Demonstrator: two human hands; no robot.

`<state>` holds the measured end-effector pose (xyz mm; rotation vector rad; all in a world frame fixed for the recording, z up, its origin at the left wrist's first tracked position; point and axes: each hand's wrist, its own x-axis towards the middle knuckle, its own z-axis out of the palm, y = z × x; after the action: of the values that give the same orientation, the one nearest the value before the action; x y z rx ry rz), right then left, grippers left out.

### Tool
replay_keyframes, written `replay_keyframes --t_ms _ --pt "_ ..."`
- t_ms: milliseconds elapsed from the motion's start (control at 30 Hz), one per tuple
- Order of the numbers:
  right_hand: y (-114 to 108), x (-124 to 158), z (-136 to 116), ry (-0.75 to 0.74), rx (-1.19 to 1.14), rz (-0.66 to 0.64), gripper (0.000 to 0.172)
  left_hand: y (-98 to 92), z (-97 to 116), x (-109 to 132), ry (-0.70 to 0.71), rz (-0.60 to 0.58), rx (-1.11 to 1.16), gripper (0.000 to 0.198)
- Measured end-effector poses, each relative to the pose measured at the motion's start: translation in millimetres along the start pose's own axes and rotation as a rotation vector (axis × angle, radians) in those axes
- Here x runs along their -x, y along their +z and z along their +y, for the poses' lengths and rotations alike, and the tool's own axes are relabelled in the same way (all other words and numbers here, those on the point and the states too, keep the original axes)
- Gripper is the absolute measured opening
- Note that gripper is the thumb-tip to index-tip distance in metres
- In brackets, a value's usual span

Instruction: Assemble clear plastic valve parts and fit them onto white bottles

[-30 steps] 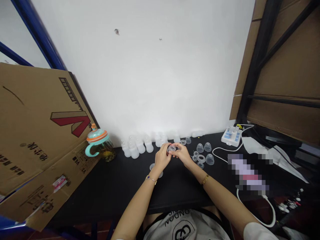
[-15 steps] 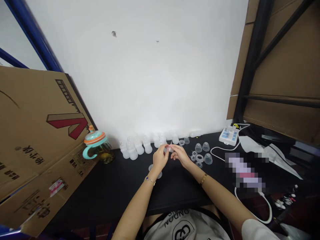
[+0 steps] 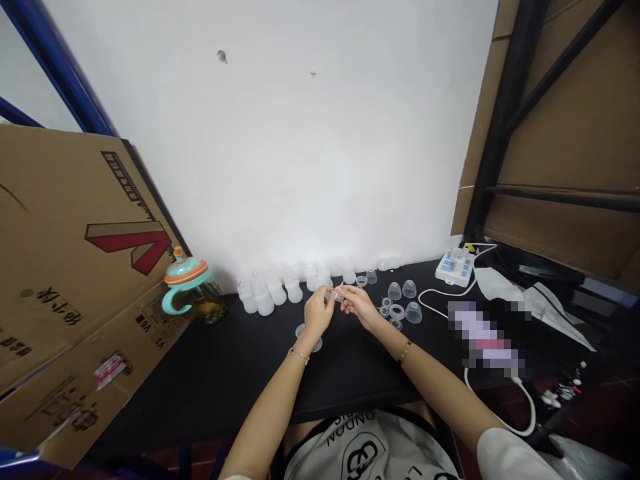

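Above the black table point(image 3: 240, 380), my left hand point(image 3: 317, 312) and my right hand point(image 3: 359, 306) meet, both pinching a small clear plastic ring piece point(image 3: 337, 295) between the fingertips. Under my left hand a clear cap point(image 3: 301, 331) lies on the table. Just behind my hands a row of small translucent white bottles point(image 3: 265, 297) lines the wall. To the right of my right hand lie several clear domed caps point(image 3: 413, 312) and white rings point(image 3: 397, 311).
A big cardboard box point(image 3: 75, 280) leans in at the left, with a teal and orange sippy cup point(image 3: 193, 288) beside it. At the back right sit a white power strip point(image 3: 454, 267) and its cable point(image 3: 520, 413). White plastic bags point(image 3: 545, 300) lie further right.
Both hands have stayed together around the small clear piece, turning it from face-up to edge-on. The head has shifted slightly, so the scene slid a little left and up.
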<state>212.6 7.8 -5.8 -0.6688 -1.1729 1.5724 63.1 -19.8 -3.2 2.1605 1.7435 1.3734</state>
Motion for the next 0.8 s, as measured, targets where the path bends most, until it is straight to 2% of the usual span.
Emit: replay_keyframes --t_ms 233,433,800 --pt "2.1 -0.8 -0.2 -0.029 0.047 0.052 0.037 -2.7 3.0 0.1 0.016 -0.008 -0.015 0.020" --pt "4.0 1.6 -2.2 0.000 -0.003 0.098 0.035 1.2 2.2 2.0 0.067 0.017 -0.012 0.024" --pt "2.5 1.9 0.4 0.091 -0.058 0.087 0.034 5.1 -3.0 1.4 0.069 0.013 -0.014 0.019"
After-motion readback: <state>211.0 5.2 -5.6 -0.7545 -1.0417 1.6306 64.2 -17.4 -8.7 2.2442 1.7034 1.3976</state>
